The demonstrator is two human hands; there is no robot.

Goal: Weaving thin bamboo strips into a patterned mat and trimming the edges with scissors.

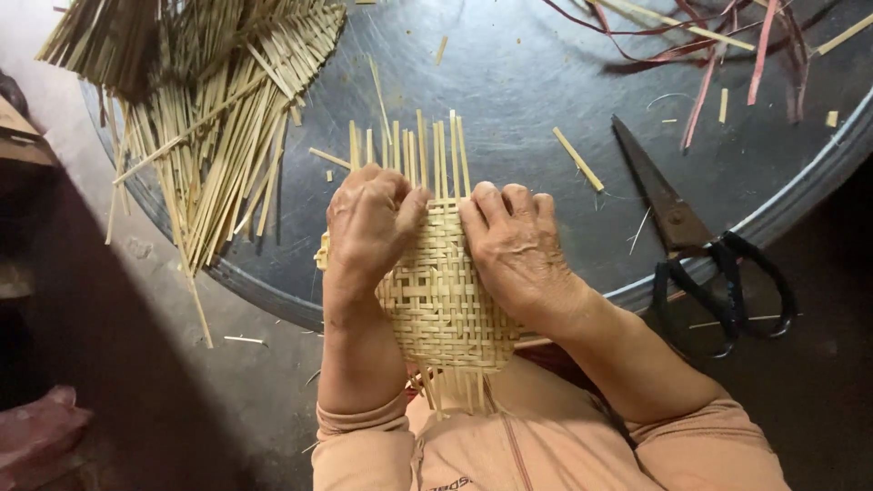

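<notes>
Head view: left hand [368, 227] and right hand [514, 245] each keep a closed grip on a flat woven mat [441, 300] of pale split strips at the desk [509, 73] edge; fingertips are hidden. Loose strips [209, 118] fan beside, and black scissors [700, 245] lie near.

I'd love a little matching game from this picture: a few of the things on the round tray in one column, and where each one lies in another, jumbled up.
Things:
1. woven mat
2. scissors
3. pile of pale strips
4. reddish strips

Places:
A. far right corner of the tray
B. right side, handles over the tray's edge
C. between the left hand and right hand
D. far left of the tray, fanned out

Pairs: 1-C, 2-B, 3-D, 4-A
</notes>
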